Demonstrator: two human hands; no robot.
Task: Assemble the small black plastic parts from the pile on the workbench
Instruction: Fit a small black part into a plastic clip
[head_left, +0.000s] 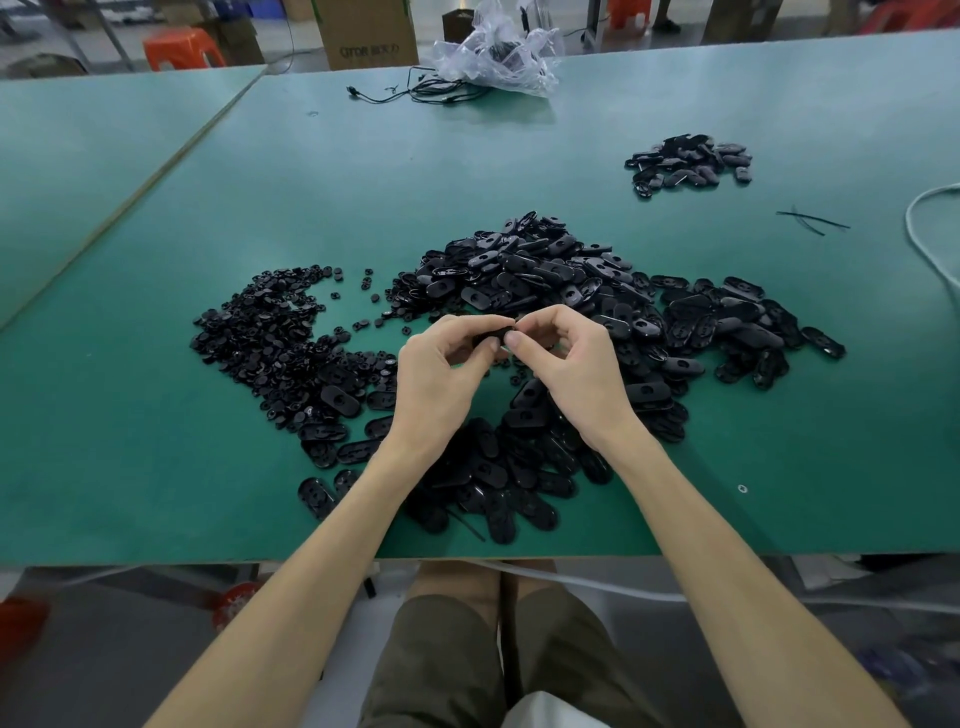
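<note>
Black plastic lies almost everywhere on the green worktop (156, 467), and most of it looks unassembled. At nine o'clock from the hands spreads a pile of small round pieces (270, 338). The left hand (441, 364) and right hand (571, 358) meet over the middle of the worktop, both with fingers curled, pinching one black part (493, 338) between their fingertips. A join seems to be in progress, though the part is mostly hidden. From twelve round to three o'clock, and under the wrists at six, sprawls the large pile of oval shells (545, 270). Well apart at one o'clock sits a small heap (688, 163), probably the finished ones. Judged by its size, the job is barely begun and nearly all remains.
</note>
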